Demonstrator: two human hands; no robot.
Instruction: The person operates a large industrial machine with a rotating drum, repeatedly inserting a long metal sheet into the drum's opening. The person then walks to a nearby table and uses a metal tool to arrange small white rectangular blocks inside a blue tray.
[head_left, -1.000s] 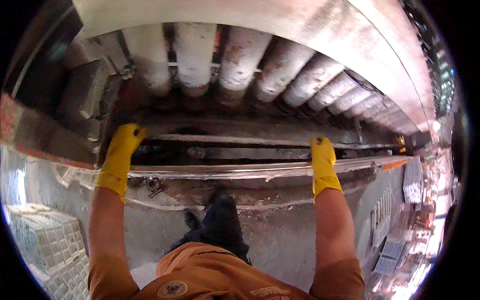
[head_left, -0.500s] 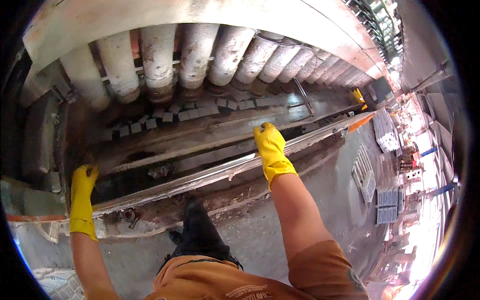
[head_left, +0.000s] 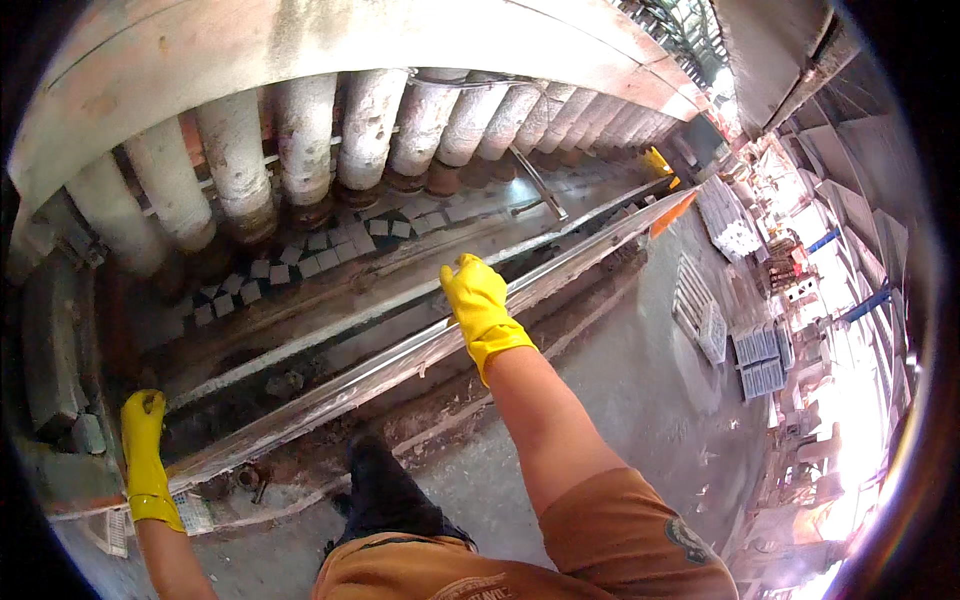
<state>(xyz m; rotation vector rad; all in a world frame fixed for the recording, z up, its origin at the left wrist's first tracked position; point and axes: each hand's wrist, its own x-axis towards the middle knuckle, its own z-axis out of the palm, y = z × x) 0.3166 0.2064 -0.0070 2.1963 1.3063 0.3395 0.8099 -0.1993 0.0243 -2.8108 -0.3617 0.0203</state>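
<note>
Both my hands wear yellow rubber gloves. My left hand (head_left: 145,430) is at the left end of a long trough, its fingers curled in beside the end of a long pale bar (head_left: 300,343). My right hand (head_left: 478,300) reaches over the trough's metal front rail (head_left: 390,362), its fingers closed close to the same bar. Whether either hand grips the bar cannot be made out, because the gloves hide the fingertips. Between bar and rail lies a dark gap with a rough lump (head_left: 285,383) in it.
Thick whitish pillars (head_left: 235,165) line the far side, with grey square tiles (head_left: 325,258) scattered below them. A metal strut (head_left: 540,185) slants over the trough. To the right, pale slatted pallets (head_left: 700,305) and grey stacked crates (head_left: 757,360) stand on the concrete floor (head_left: 640,400).
The view has turned, so the trough slants more and the surroundings sit further left. Both hands appear further left and lower in the picture; the left fingers look more tightly curled.
</note>
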